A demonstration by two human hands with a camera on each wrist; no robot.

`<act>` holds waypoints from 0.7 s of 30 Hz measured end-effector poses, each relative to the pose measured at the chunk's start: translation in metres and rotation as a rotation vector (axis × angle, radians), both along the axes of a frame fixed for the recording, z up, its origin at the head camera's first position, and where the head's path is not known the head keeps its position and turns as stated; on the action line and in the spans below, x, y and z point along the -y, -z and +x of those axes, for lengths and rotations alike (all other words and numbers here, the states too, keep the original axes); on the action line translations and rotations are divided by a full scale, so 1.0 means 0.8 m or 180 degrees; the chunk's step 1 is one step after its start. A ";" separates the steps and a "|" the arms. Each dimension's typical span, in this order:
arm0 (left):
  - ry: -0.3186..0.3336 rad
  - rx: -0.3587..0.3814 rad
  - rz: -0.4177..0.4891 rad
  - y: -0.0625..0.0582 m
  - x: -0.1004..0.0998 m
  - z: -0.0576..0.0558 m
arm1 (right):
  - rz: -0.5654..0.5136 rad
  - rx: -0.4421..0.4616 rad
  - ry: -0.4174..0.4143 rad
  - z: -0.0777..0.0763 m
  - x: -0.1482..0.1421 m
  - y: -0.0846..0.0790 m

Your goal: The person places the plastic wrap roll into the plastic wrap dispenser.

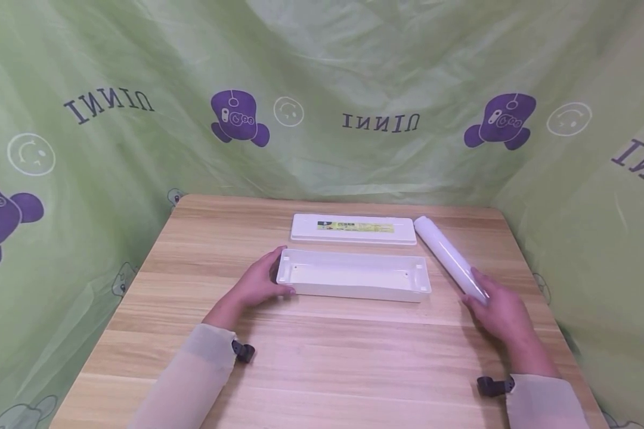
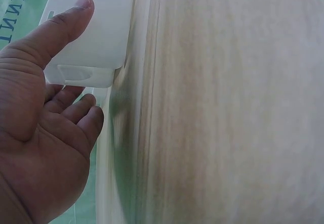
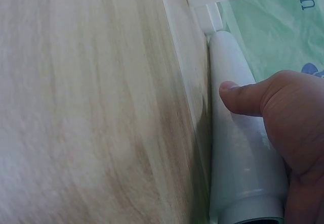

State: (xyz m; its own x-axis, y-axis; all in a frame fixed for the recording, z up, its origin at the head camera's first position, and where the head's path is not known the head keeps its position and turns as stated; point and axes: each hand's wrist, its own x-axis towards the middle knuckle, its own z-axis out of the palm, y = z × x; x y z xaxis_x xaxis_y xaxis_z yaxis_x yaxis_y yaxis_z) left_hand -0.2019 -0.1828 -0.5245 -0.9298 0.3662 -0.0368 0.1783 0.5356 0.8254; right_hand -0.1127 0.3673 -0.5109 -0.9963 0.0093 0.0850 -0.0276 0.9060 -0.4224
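Observation:
A long white plastic box [image 1: 354, 291] without its lid stands near the middle of the table, its inside facing up. My left hand [image 1: 260, 279] holds its left end, thumb on the near side and fingers round the far corner. In the left wrist view, the thumb lies against the box wall [image 2: 109, 27]. To the right, a white glossy roll of cling film [image 1: 451, 253] lies slantwise. My right hand [image 1: 501, 307] grips the roll's near end, with the thumb across it in the right wrist view; the other fingers are mostly hidden there. The roll's hollow end [image 3: 253, 211] shows below.
Behind the box lies a white lid [image 1: 354, 235] with a yellow-green label, its right end close to the roll's far end. The wooden table [image 1: 322, 357] backs onto a green printed curtain [image 1: 322, 161], which also hangs at both sides.

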 end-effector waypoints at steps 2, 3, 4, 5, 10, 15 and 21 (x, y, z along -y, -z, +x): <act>-0.0002 0.0004 -0.0004 0.000 0.000 0.000 | -0.0007 -0.0001 0.0009 0.000 -0.001 0.001; 0.0001 0.0006 -0.0002 0.000 0.000 0.000 | -0.0012 -0.0004 0.0009 0.000 -0.001 0.001; 0.0001 0.0008 -0.0010 -0.001 0.000 0.000 | -0.0016 -0.0013 0.0011 0.000 -0.001 0.000; 0.0004 0.0009 -0.0018 -0.001 0.000 0.000 | -0.0024 -0.0021 0.0014 0.000 -0.001 0.000; 0.0004 0.0000 -0.0043 -0.001 0.000 0.000 | -0.0066 -0.0040 0.0038 0.000 -0.001 -0.002; 0.0020 -0.0004 0.0010 -0.001 0.000 0.001 | -0.0067 -0.0062 0.0025 0.002 0.000 -0.005; 0.0048 0.0002 0.0083 0.000 0.001 0.000 | -0.0074 -0.0076 0.0072 0.003 0.002 -0.010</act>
State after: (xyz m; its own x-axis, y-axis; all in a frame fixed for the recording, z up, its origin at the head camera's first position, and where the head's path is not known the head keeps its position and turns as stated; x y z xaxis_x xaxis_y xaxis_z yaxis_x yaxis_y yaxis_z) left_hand -0.2017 -0.1833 -0.5248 -0.9242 0.3810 -0.0278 0.1856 0.5113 0.8391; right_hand -0.1106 0.3661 -0.5028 -0.9935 0.0339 0.1083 -0.0177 0.8964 -0.4429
